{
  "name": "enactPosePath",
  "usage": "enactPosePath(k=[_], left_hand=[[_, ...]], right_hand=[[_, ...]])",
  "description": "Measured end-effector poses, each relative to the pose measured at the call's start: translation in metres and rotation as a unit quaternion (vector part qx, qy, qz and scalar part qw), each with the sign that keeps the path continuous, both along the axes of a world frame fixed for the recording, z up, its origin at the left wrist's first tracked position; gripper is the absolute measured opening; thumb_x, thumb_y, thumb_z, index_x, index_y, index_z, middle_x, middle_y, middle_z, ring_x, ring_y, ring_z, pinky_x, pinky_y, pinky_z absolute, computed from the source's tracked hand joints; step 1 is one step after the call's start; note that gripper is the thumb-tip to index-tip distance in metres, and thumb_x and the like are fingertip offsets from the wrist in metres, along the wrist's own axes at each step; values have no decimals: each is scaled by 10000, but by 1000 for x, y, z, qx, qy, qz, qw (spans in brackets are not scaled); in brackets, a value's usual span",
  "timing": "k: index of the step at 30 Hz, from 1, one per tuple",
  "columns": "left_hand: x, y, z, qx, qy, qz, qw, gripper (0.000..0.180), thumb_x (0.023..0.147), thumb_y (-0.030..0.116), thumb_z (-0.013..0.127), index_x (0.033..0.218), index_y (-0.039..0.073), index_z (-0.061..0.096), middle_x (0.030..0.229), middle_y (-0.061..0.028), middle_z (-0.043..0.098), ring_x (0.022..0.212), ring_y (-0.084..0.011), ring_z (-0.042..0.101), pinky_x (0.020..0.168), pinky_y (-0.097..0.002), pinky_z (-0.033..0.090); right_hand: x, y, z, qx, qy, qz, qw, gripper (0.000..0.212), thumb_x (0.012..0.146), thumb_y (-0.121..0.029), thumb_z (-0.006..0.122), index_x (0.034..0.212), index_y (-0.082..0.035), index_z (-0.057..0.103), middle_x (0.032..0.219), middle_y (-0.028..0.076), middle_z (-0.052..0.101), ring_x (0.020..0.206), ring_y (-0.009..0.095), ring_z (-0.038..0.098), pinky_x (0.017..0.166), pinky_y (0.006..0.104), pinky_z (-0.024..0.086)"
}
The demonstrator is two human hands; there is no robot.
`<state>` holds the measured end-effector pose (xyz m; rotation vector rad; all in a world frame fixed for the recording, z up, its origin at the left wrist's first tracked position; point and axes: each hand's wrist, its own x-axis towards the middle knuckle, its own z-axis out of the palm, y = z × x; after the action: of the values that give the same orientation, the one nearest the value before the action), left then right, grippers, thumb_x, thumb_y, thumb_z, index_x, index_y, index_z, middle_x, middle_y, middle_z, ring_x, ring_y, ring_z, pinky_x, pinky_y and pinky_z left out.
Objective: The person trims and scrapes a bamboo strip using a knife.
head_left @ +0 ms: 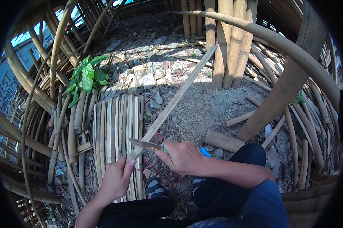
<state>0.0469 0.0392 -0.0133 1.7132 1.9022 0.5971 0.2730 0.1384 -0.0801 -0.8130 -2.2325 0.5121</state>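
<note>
My left hand [116,178] is closed around the near end of a long split bamboo strip [175,100]. The strip slants up and to the right, its far end by the standing bamboo poles. In my right hand [180,156] is a knife [146,144], its handle mostly hidden by my fingers. The blade points left and lies across the strip, just beyond my left hand; whether its edge bites into the bamboo I cannot tell. Beneath my hands, several pale bamboo strips [120,129] lie side by side on the ground. A pink string [150,165] hangs close to the knife hand.
Thick bamboo poles [232,45] stand at the far right of centre, and a leaning pole [281,91] crosses the right side. Cut bamboo pieces [223,140] lie near my knee. A leafy plant [87,74] grows at left. Rubble [148,78] covers the ground ahead.
</note>
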Motion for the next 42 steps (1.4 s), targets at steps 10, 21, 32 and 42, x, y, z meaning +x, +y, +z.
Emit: enactPosePath(k=[10,21,32,42], left_hand=[[-7,-4,5,-10,16,5,1000,472,1047,292,542,727,-50,490,554,-246,491,509,-414,522,534,-468,404],[-19,-19,0,-20,8,15,1000,477,1048,296,543,716,-43,502,513,-211,443,447,-349,443,498,-455,367],[-7,-5,0,-4,0,15,1000,479,1043,290,561,704,-40,485,505,-188,442,432,-280,430,481,-433,357],[4,-3,0,-2,-6,5,1000,458,1051,285,543,734,-42,493,522,-147,431,481,-172,379,485,-405,341]], right_hand=[[26,47,0,202,-43,-68,976,404,983,-351,628,731,-53,526,547,105,548,449,295,591,408,400,455],[103,126,30,-19,-7,-354,935,556,1080,-404,420,775,35,572,634,263,580,685,485,631,670,550,480],[19,17,19,-91,54,-74,992,495,1066,-406,478,793,6,513,520,181,524,483,397,579,490,487,434],[-6,7,-3,126,33,-114,985,430,1026,-355,568,749,-32,502,492,120,512,428,324,572,406,433,444]])
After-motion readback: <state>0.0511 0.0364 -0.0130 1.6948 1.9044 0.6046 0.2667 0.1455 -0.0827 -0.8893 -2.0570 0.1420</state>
